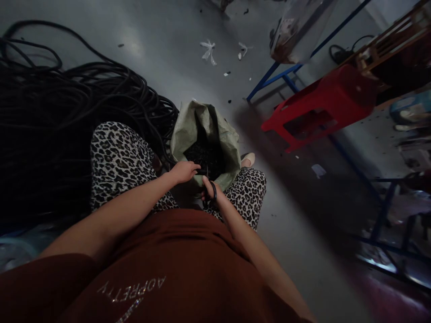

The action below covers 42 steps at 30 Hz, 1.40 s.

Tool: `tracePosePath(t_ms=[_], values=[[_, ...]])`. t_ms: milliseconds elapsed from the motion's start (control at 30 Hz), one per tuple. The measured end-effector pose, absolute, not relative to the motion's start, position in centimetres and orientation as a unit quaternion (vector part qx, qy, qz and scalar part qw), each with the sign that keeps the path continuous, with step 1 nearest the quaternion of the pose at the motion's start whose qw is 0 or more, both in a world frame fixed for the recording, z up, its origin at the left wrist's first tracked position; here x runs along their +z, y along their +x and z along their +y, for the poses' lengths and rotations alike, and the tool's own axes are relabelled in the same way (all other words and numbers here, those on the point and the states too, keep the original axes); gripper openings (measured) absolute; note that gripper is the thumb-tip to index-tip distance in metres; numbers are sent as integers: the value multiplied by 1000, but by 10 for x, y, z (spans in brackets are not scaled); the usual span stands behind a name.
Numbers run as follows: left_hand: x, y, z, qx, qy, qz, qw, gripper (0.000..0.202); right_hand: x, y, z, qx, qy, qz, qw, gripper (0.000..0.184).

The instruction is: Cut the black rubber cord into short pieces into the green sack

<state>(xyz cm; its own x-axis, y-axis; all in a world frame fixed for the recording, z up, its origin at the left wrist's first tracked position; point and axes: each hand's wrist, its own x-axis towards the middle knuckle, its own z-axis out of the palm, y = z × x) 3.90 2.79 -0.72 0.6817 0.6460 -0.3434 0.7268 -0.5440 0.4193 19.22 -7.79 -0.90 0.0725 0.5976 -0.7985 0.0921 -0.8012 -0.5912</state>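
Note:
An open pale-green woven sack (232, 139) stands between my knees, with a heap of small dark pieces (202, 157) inside. My left hand (184, 172) is over the sack's near left rim, fingers pinched on what looks like a thin black rubber strip (203, 172). Close beside it, my right hand (213, 190) is closed around black-handled scissors (214, 192). Their thin blades point up into the sack's mouth, near the strip. Shadow hides the exact contact between blades and strip.
A large pile of coiled black rubber cord (84, 89) lies to my left. On the right are a red plastic stool (323, 107) and blue metal frames (269, 80) bearing goods. Plastic scraps (208, 51) litter the grey floor ahead.

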Motion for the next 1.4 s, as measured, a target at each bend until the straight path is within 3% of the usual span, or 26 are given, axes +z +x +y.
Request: tracePosePath(t_ms=[600,1400], values=[[-14,32,33,-76,864,422,266,38,-2,195,-77,561,-747,-307,183,40],[-17,33,36,-27,840,461,285,35,-1,195,-76,598,-732,-270,185,43]])
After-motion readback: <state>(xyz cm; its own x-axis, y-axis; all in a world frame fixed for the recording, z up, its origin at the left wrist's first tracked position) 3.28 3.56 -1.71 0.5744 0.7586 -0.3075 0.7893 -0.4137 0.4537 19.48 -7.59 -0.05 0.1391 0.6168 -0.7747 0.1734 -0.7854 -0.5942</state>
